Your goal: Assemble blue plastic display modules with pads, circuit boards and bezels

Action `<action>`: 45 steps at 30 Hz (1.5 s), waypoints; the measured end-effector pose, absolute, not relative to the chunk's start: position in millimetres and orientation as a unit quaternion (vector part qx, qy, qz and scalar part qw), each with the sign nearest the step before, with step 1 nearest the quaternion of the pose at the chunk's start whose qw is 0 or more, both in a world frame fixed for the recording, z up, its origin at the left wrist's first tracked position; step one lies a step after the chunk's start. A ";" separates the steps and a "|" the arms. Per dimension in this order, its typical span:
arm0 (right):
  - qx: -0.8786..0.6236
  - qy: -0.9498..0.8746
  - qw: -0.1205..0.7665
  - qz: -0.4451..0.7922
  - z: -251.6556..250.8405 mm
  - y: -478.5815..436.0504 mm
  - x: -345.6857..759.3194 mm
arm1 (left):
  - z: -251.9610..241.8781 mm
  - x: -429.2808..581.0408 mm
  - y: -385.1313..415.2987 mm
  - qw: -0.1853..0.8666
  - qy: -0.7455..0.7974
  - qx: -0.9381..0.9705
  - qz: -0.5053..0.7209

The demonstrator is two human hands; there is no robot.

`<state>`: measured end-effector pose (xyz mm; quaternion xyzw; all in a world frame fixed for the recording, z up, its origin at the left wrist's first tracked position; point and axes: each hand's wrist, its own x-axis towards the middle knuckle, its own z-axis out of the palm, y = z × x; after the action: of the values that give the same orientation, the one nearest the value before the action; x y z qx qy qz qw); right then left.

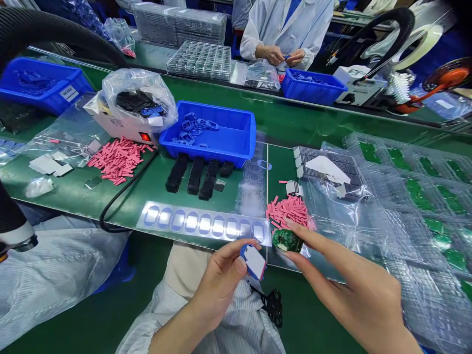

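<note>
Two small parts in hand, apart from each other. Item: one blue casing [254, 261] with a white pad on its face, gripped between thumb and fingers of the left hand [223, 280], in front of the table's near edge. Item: one green circuit board [286, 240], pinched between thumb and forefinger of the right hand [354, 280], just to the right of the casing.

Beyond the board: a heap of pink strips [289, 210] on the green table [153, 184]. Beside it, leftward: one translucent sheet of oval pieces [191, 223]. Behind the sheet: several black stacks [193, 175], standing before a blue bin [232, 140] of blue parts. Far left: a second pink heap [117, 160]. Right side: clear trays [401, 246], apparently bearing green boards, though glare blurs them. Across the table: one co-worker in a white coat [287, 29], both hands at a small blue piece.
</note>
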<state>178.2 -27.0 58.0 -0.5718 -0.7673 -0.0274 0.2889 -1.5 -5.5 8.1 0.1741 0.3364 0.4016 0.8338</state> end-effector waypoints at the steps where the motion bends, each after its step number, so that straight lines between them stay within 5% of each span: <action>1: -0.584 -0.753 0.305 0.017 59.1 -28.6 176.3 | 6.5 -2.0 -5.5 0.821 0.343 0.193 0.415; 7: -0.557 -0.734 0.353 0.164 56.6 -35.0 162.2 | -1.8 -0.6 -8.1 0.757 0.329 0.281 0.489; 31: -0.499 -0.779 0.357 0.130 47.3 -39.0 163.4 | -9.1 1.7 -9.2 0.664 0.350 0.395 0.530; 41: -0.469 -0.819 0.331 0.012 37.3 -47.5 163.8 | 2.8 -1.2 -9.6 0.731 0.379 0.337 0.457; 45: -0.502 -0.770 0.379 0.113 32.9 -50.6 159.6 | 7.1 -2.7 -11.0 0.706 0.397 0.366 0.459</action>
<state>159.6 -50.6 32.9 -0.5015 -0.7696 0.1132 0.3786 -2.7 -11.0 7.1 0.3665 0.3966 0.4586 0.7057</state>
